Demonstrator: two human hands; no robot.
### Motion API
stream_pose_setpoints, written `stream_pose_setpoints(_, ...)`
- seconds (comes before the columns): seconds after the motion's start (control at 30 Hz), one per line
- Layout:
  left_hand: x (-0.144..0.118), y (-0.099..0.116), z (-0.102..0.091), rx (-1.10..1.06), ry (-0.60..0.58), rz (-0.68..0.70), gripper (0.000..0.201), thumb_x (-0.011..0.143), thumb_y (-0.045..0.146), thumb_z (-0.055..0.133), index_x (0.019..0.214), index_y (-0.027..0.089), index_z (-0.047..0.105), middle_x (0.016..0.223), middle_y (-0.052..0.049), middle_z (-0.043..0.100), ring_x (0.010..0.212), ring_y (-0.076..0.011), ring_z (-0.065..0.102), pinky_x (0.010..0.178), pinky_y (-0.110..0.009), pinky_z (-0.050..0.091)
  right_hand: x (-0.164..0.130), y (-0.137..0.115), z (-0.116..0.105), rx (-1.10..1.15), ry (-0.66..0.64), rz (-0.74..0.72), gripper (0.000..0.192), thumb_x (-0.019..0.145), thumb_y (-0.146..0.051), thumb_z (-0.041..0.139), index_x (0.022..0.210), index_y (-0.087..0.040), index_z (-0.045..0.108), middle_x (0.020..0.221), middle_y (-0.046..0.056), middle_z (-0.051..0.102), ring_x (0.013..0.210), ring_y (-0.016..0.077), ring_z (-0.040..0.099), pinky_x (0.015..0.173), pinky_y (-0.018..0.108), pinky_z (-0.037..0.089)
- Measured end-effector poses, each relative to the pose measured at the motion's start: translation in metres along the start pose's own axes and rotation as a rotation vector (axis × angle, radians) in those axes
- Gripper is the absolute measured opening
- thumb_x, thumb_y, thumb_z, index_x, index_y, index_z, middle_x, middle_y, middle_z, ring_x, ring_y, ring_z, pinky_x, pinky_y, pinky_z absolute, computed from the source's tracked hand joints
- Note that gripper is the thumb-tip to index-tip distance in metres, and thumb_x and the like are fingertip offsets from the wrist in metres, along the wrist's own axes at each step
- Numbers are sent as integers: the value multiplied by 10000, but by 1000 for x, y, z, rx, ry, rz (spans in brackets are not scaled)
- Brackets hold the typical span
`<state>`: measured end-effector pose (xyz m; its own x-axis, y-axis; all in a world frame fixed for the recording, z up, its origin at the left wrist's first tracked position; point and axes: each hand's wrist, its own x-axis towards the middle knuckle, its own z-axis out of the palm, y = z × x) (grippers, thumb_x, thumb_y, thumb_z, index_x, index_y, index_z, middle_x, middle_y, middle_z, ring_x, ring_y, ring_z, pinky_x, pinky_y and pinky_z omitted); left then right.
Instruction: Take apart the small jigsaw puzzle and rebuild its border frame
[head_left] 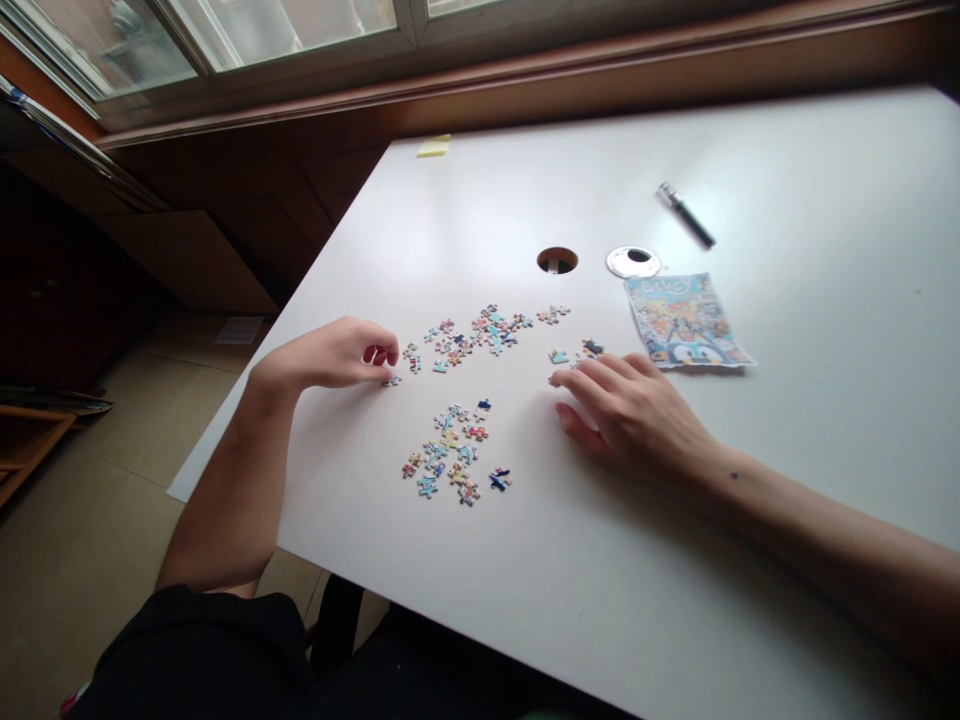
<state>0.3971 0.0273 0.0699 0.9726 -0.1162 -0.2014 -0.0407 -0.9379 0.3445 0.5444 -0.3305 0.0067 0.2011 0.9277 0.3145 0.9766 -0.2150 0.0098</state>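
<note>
Loose jigsaw puzzle pieces lie on the white table in an upper group [491, 328] and a lower group [454, 455]. At the left end of the upper group, my left hand [330, 355] has curled fingers, with thumb and fingertips closed at a small puzzle piece [394, 380] by the table surface. My right hand [630, 410] rests palm down to the right of both groups, fingers stretched and slightly apart. Beyond its fingertips lie a light blue piece [559, 356] and a dark piece [592, 347]; the hand partly hides other pieces there.
A printed picture sheet [686, 320] of cartoon figures lies beyond my right hand. Farther back are a round cable hole [557, 261], a metal ring cover [634, 262] and a black pen-like object [688, 216]. A yellow sticky note [434, 147] marks the table's far left corner.
</note>
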Motion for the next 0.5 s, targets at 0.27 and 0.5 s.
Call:
stream_pose_setpoints(0.27,9,21,11,5,11,95,124,854,285,639,768,197,623,713,11,619,644,-114,557,584,-233,396,0,0,1,7,-1,-8,172,952,-252,490,1090,-194,574,987,83,689,891,229,597,792,347,339)
stream_pose_setpoints(0.5,37,58,57,70,357,230,155,943,250,572,852,201,687,871,-40,651,809,-160,580,706,-288,446,3,-2,-1,-19,-8,-37,159,958,-247,481,1062,-186,585,937,71,667,853,218,577,778,346,331)
